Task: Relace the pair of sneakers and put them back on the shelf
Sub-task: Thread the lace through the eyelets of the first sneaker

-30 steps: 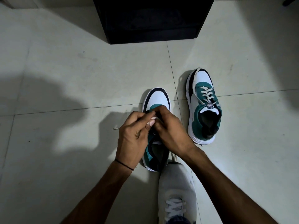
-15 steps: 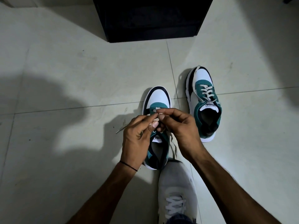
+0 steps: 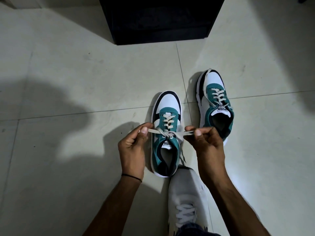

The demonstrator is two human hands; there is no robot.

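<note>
Tiled floor (image 3: pixel 71 82) carrying all the items, with a black shelf unit (image 3: pixel 162 19) at the top centre of the frame. Two teal-and-white sneakers stand toe-up in the frame: the near sneaker (image 3: pixel 167 133) at centre, the far sneaker (image 3: pixel 215 106) to its upper right, already laced. The person's own white shoe (image 3: pixel 187 198) sits at lower centre, just below the near sneaker's heel. Left hand (image 3: pixel 133 149) and right hand (image 3: pixel 208 147) flank the near sneaker's throat; each grip is pinched on one end of the white lace (image 3: pixel 167 132), drawn out sideways across a knot over the top eyelets. To finish the step well, pull both ends level and evenly, keeping the tongue flat, so the knot seats centrally rather than skewing.
</note>
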